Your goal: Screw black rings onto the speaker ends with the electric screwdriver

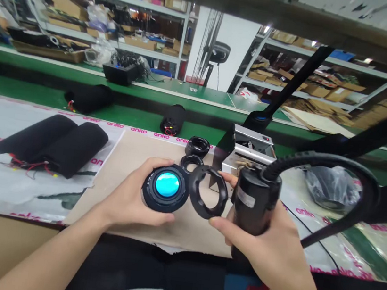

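Observation:
My left hand point(133, 192) is closed around a black round lens unit point(147, 196), whose blue glass faces up towards me. Between the thumb and fingertips of my right hand point(265, 249) is a black ring point(208, 192) with a notched inner edge, tilted close beside the lens unit. The same hand also wraps round a black cylindrical corded tool point(255, 201); a thick cable loops off its top and its lower end is mostly hidden by the hand. Just beyond the ring, a smaller black ring point(191, 163) and a black round part point(197, 145) lie on the table.
A silver-and-black box device point(250, 145) stands behind my right hand. Black fabric-covered cylinders with wires point(79, 149) lie at left, another point(173, 119) at the back. A clear plastic bag point(331, 184) is at right. Black slanting posts point(294, 87) rise there. Shelves with boxes stand behind.

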